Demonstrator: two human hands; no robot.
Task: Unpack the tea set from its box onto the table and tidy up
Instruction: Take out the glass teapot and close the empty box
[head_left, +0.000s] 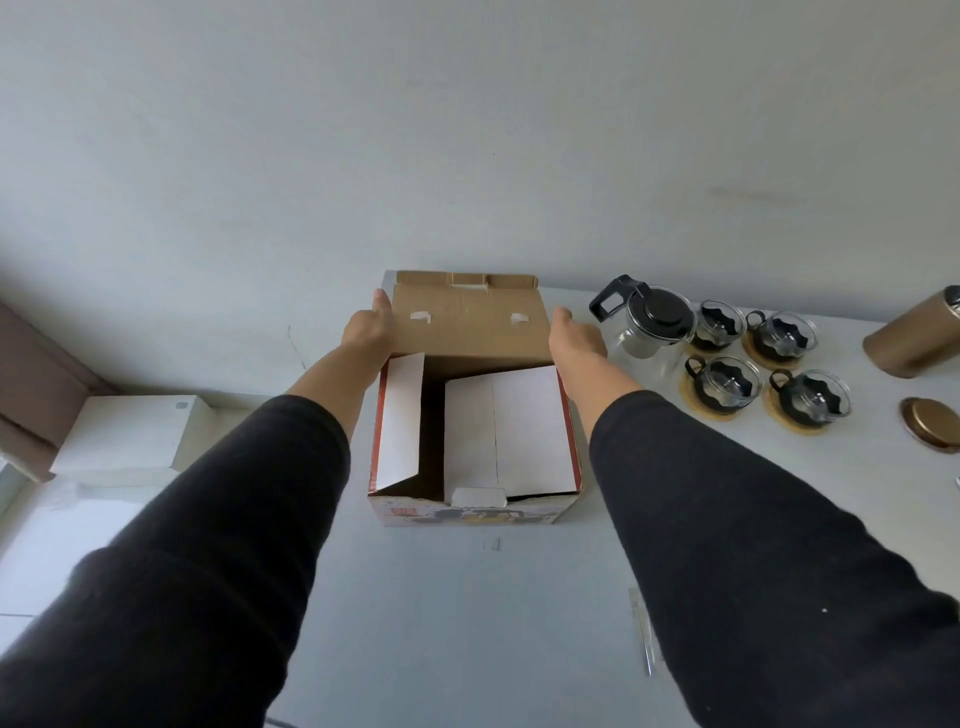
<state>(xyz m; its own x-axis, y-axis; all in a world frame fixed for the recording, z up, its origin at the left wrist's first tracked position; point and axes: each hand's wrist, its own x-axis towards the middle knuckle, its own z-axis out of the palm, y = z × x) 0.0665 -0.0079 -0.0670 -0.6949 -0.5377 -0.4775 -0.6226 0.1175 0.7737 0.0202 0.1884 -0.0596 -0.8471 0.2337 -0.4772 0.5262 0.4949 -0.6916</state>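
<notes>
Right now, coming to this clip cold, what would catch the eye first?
The open cardboard box at the table's centre draws the eye, with the left hand and right hand on either edge of its raised back flap. To its right on the table stand a glass teapot with a black lid and four glass cups on round coasters. A gold canister lies at the far right.

We see a pale grey desk carrying an open cardboard box at its far edge. Toward the right edge stand a glass teapot, four glass cups on round coasters, a tipped gold canister and its lid.
</notes>
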